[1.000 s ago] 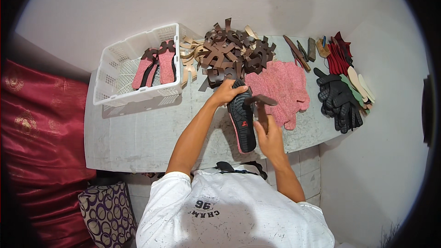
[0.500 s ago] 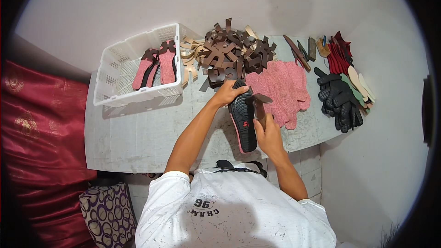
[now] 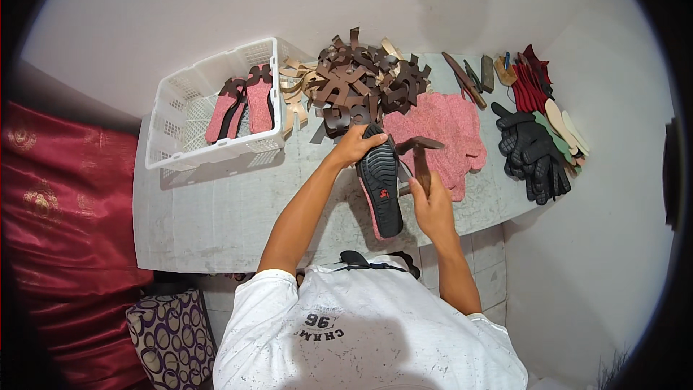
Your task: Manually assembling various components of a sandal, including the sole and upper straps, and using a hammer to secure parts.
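Observation:
My left hand (image 3: 355, 147) grips the toe end of a sandal sole (image 3: 381, 188), its black ridged underside turned up and a pink edge along its left side. My right hand (image 3: 433, 206) is closed round the wooden handle of a hammer (image 3: 419, 143). The hammer's metal head is beside the sole's upper right edge, with a small gap that I cannot judge exactly. Pink insole pieces (image 3: 437, 133) lie under and behind the hammer. Beyond my left hand rises a heap of brown strap pieces (image 3: 354, 83).
A white plastic crate (image 3: 216, 148) at the left holds pink-topped sandals (image 3: 260, 105). Black soles (image 3: 530, 152) are piled at the right, near red strap pieces (image 3: 530, 83). Several hand tools (image 3: 465, 79) lie at the back right. A patterned cushion (image 3: 173, 336) is below the table (image 3: 209, 224).
The hammer has lifted away from the sole and shifted to the right with my right hand. My left hand still holds the sole, which has tilted slightly.

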### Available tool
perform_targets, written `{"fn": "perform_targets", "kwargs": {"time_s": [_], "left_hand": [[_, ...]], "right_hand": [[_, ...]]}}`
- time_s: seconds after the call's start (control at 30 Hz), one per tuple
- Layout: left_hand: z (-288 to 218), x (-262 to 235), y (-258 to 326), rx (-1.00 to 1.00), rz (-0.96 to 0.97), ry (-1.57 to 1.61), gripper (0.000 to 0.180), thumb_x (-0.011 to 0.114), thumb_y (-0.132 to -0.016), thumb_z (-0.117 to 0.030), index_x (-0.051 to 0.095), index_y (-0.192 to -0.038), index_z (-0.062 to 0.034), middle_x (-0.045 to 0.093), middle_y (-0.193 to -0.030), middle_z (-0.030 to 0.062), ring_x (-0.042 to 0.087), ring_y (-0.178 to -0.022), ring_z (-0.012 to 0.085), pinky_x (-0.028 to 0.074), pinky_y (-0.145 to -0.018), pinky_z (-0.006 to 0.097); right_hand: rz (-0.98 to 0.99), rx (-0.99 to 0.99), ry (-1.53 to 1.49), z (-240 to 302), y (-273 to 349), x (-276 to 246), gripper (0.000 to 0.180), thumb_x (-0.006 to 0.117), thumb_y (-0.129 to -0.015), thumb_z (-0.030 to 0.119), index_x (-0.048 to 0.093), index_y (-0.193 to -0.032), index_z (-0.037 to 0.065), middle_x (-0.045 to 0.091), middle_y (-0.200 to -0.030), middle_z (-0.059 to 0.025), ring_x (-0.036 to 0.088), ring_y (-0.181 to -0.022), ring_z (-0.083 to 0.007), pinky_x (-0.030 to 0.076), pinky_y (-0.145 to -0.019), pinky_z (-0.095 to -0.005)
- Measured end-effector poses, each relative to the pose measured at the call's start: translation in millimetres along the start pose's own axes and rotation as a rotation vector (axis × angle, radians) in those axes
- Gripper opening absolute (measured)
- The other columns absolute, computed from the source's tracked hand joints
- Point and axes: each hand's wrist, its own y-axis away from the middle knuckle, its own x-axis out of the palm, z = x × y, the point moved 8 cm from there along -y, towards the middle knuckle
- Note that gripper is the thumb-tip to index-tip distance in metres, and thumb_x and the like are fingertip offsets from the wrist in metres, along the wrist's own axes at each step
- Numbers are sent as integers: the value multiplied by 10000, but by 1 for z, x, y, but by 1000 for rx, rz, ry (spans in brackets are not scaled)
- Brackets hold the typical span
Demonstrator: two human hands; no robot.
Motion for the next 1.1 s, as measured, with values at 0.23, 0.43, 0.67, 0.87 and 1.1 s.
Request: {"fn": "perform_targets", "kwargs": {"time_s": [0.23, 0.43, 0.67, 0.87, 1.1], "left_hand": [[-1, 6, -1, -21, 7, 37, 242, 655, -885, -253, 657, -850, -14, 623, -753, -20, 551, -672, 64, 451, -633, 231], [3, 3, 1, -29, 1, 47, 244, 654, -886, -257, 658, -877, -13, 624, -766, -15, 553, -678, 67, 453, -644, 231], [1, 8, -1, -42, 28, 61, 230, 657, -880, -252, 652, -858, -24, 632, -765, -11, 566, -672, 62, 460, -635, 233], [2, 6, 2, -44, 7, 48, 225, 660, -878, -250, 651, -854, -27, 624, -756, -17, 549, -657, 59, 453, -622, 228], [0, 5, 5, -53, -18, 122, 224, 663, -874, -247, 654, -864, -23, 634, -764, -8, 565, -662, 67, 457, -614, 229]], "right_hand": [[-386, -171, -88, 0, 25, -10, 215, 557, -908, 107, 501, -1036, -56, 612, -724, -199, 622, -626, -306, 461, -562, -397], [-56, 59, -11, -21, 4, 16, 212, 600, -890, 139, 489, -881, -42, 589, -677, -252, 596, -622, -426, 449, -551, -438], [-241, 37, -325, 4, 26, -13, 170, 557, -904, 108, 519, -960, -48, 519, -646, -116, 499, -560, -197, 427, -552, -344], [-44, 43, 27, -15, 14, 34, 230, 588, -893, 171, 488, -884, -36, 594, -715, -297, 571, -730, -509, 435, -552, -500], [-76, 80, -222, 26, 25, -1, 169, 557, -917, 128, 514, -931, -34, 614, -687, -129, 577, -589, -232, 442, -552, -373]]}}
